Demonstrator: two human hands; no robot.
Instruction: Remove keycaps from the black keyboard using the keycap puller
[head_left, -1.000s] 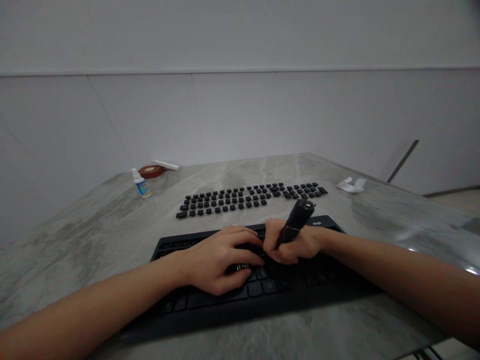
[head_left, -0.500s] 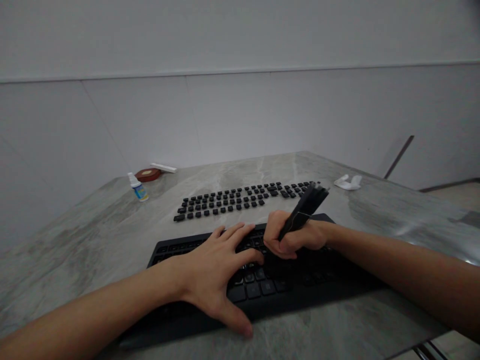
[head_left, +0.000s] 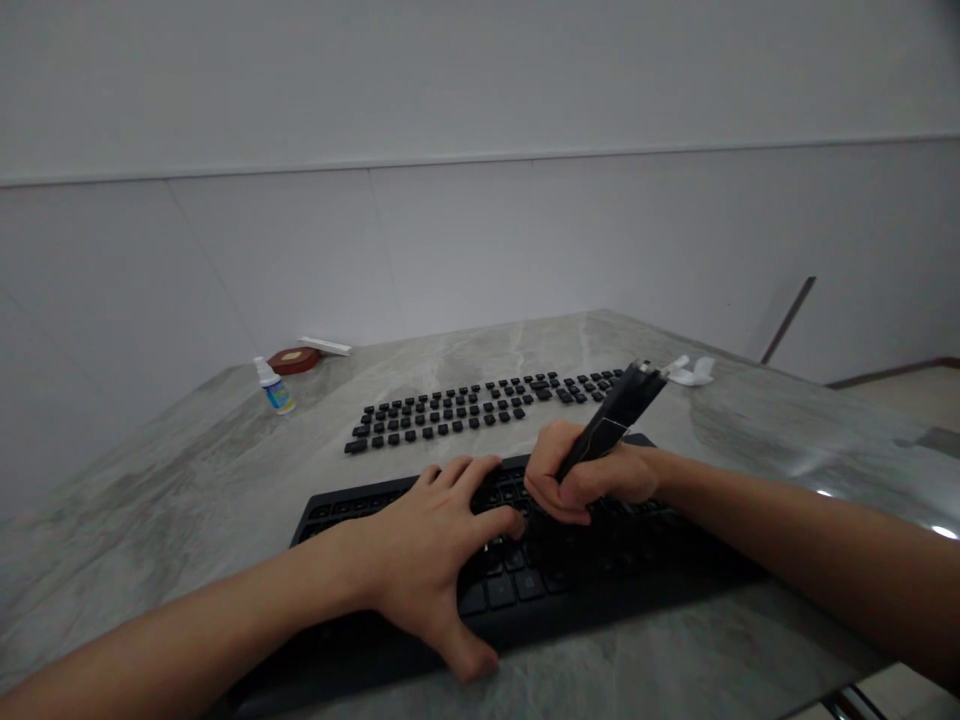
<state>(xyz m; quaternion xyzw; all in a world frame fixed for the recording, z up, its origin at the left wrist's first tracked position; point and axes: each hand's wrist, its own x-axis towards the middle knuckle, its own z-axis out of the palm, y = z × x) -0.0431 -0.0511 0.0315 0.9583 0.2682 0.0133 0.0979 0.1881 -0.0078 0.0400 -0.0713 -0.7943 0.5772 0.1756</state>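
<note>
A black keyboard [head_left: 517,615] lies on the table with many of its keys removed in the upper part. My left hand [head_left: 427,550] rests spread over its left and middle part, thumb out past the near edge and fingertips on the keys. My right hand [head_left: 574,475] is closed around a black tool [head_left: 611,415], held slanted like a pen, with light metallic bits at its upper end. Its lower tip is hidden behind my fingers, over the keyboard's middle. Beyond the keyboard, loose black keycaps [head_left: 435,415] stand in rows.
A white spray bottle [head_left: 276,388] with a blue label stands at the back left. Behind it are a reddish-brown box [head_left: 295,360] and a white strip [head_left: 325,346]. Crumpled white tissue [head_left: 694,371] lies at the back right. A wall [head_left: 465,250] rises behind the table [head_left: 187,470].
The view has tilted slightly. The upper end of the black tool has swung a little to the right. Both hands stay in nearly the same place on the keyboard.
</note>
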